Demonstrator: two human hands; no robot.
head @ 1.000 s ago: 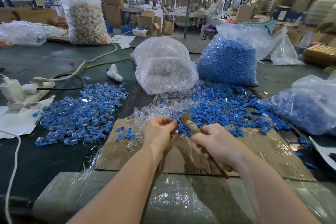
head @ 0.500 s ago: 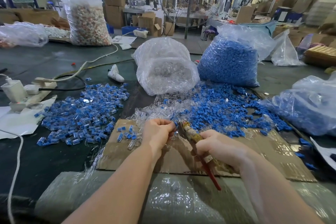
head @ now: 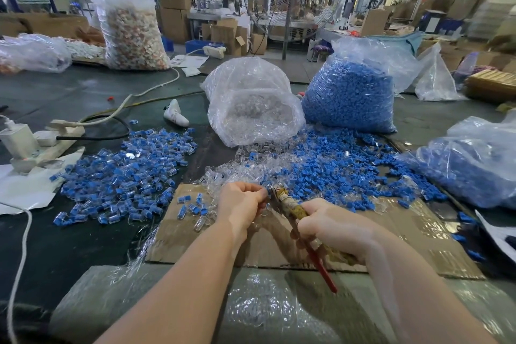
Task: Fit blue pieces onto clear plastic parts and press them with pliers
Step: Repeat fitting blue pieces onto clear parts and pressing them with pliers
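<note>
left hand: pinches a small part, barely visible, at its fingertips | right hand: grips pliers, long axis near-right to far-left | plier nose meets part just right of left fingertips | press looks underway

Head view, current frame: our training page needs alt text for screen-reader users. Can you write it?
The left hand pinches a small part at the pliers tip while the right hand grips the handles, over cardboard. Loose blue pieces and clear parts lie just beyond, assembled ones to the left, with a clear-parts bag and a blue-pieces bag behind.
</note>
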